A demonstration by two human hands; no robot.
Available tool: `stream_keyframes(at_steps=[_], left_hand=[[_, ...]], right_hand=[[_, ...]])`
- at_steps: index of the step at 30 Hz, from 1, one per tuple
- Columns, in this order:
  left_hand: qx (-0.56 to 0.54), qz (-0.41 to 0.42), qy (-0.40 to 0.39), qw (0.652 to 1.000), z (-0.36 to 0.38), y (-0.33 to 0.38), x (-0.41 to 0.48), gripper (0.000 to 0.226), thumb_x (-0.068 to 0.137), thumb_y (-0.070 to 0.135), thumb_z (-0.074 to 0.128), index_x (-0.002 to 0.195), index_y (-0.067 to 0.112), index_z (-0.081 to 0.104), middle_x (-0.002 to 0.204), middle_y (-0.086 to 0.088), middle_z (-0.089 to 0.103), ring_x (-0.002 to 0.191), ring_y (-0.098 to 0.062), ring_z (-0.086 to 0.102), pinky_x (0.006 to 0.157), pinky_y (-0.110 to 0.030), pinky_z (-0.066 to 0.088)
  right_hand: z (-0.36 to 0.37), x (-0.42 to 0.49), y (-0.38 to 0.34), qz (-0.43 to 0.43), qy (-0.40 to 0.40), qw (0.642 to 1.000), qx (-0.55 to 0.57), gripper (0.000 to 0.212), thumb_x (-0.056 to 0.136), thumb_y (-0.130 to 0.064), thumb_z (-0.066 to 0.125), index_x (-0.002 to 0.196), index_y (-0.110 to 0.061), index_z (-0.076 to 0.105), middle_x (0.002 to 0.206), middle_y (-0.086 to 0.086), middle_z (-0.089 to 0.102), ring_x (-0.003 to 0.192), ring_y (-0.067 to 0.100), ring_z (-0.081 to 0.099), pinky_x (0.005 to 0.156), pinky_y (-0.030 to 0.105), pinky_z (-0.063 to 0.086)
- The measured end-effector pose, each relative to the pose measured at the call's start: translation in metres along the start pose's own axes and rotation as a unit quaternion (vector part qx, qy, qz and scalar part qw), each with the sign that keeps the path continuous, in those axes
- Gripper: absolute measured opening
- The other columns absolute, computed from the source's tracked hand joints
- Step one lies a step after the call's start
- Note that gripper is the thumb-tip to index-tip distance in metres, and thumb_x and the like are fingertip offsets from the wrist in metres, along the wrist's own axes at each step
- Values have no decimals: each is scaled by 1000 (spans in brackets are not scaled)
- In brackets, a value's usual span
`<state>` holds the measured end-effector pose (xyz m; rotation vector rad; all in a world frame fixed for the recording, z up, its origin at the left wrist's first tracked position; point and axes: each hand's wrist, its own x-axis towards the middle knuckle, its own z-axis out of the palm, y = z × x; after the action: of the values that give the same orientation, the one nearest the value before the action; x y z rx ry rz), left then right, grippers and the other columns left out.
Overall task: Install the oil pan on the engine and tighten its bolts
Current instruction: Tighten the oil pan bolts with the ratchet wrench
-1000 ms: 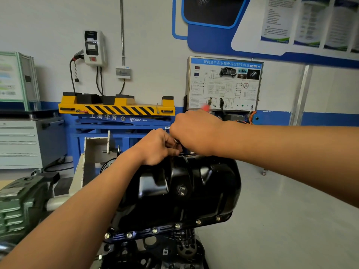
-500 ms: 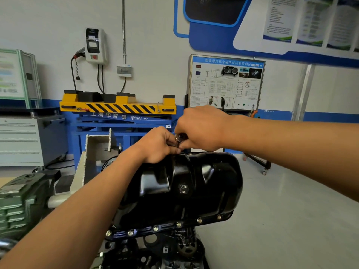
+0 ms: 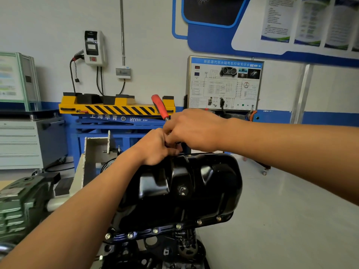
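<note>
A glossy black oil pan [image 3: 194, 191] sits on the engine [image 3: 155, 255], with several silver bolts [image 3: 155, 230] along its near flange. Both hands meet at the pan's far top edge. My right hand [image 3: 194, 131] grips a ratchet wrench whose red handle [image 3: 160, 107] sticks up and to the left. My left hand [image 3: 155, 148] is curled around the tool's head at the pan's far rim, right under the right hand. The bolt being worked is hidden by my fingers.
A white engine stand bracket [image 3: 95, 152] rises left of the pan, with a green gearbox [image 3: 19, 202] at the near left. Behind stand a blue and yellow lift table [image 3: 116, 109], a grey cabinet [image 3: 21, 144] and a training panel [image 3: 225, 84]. Grey floor lies to the right.
The red wrench handle has swung into sight, now pointing up and left above my right hand. Both hands stay at the pan's far edge.
</note>
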<state>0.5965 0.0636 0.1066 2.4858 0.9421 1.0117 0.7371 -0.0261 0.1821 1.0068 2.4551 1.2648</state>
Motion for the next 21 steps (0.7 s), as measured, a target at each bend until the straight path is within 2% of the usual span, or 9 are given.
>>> stream_keyframes(at_steps=[2, 5, 8, 10, 12, 14, 17, 19, 21], left_hand=[[-2, 0, -10, 1000, -1, 1, -1, 20, 82, 5, 77, 72, 21, 71, 71, 15, 68, 63, 9, 60, 62, -6, 41], [-11, -8, -18, 1000, -1, 1, 0, 21, 82, 4, 77, 71, 21, 72, 66, 18, 68, 61, 10, 60, 61, -5, 41], [-19, -8, -23, 1000, -1, 1, 0, 31, 83, 2, 75, 67, 28, 70, 56, 23, 64, 54, 12, 57, 56, -3, 39], [-18, 1, -20, 1000, 0, 2, -1, 40, 84, 4, 75, 61, 36, 69, 54, 22, 64, 50, 10, 54, 53, -5, 38], [-6, 10, -27, 1000, -1, 3, -2, 54, 85, 3, 73, 46, 40, 65, 47, 20, 59, 45, 6, 47, 51, -7, 35], [2, 13, -27, 1000, -1, 2, -3, 49, 85, 5, 74, 49, 38, 68, 51, 17, 63, 49, 2, 51, 54, -12, 40], [3, -2, -17, 1000, 0, 2, -1, 8, 83, 8, 77, 80, 15, 80, 81, 1, 77, 80, -17, 72, 76, -32, 56], [6, -9, -20, 1000, 0, 1, 0, 6, 83, 7, 77, 88, 9, 80, 88, -1, 78, 86, -16, 72, 81, -30, 56], [13, -8, -21, 1000, 0, -1, 1, 5, 83, 6, 78, 83, 11, 79, 81, 4, 76, 77, -6, 70, 71, -18, 52]], right_hand=[[3, -1, 3, -2, 8, 1000, 12, 27, 86, -6, 53, 100, -25, 67, 108, -7, 60, 102, 20, 55, 64, 32, 43], [7, -2, 1, 29, -7, 999, 28, 30, 82, -3, 55, 98, -26, 65, 101, -8, 62, 93, 21, 58, 61, 36, 48], [6, -4, -2, 114, -4, 992, 44, 8, 87, -17, 60, 85, -25, 62, 73, -3, 50, 75, 24, 59, 48, 30, 30], [6, -4, -5, 172, -2, 981, 86, 29, 90, -41, 63, 72, -22, 50, 66, -5, 37, 65, 23, 50, 49, 28, 27], [7, -5, -13, 217, -6, 964, 156, 47, 89, -53, 61, 66, -19, 39, 66, -4, 35, 56, 17, 40, 50, 29, 27], [7, -5, -18, 229, -7, 955, 190, 45, 90, -48, 63, 69, -17, 39, 69, -3, 34, 55, 12, 35, 49, 30, 25], [-1, -5, -16, 193, -22, 968, 160, 23, 91, -23, 65, 78, -16, 48, 70, -2, 31, 55, 13, 33, 47, 29, 22], [-7, -4, -14, 151, -35, 982, 104, 9, 90, -9, 57, 83, -15, 56, 69, -1, 31, 54, 16, 35, 46, 29, 21], [-10, -3, -15, 101, -40, 993, 50, 16, 89, -4, 50, 91, -15, 61, 75, 2, 44, 63, 23, 49, 49, 31, 32]])
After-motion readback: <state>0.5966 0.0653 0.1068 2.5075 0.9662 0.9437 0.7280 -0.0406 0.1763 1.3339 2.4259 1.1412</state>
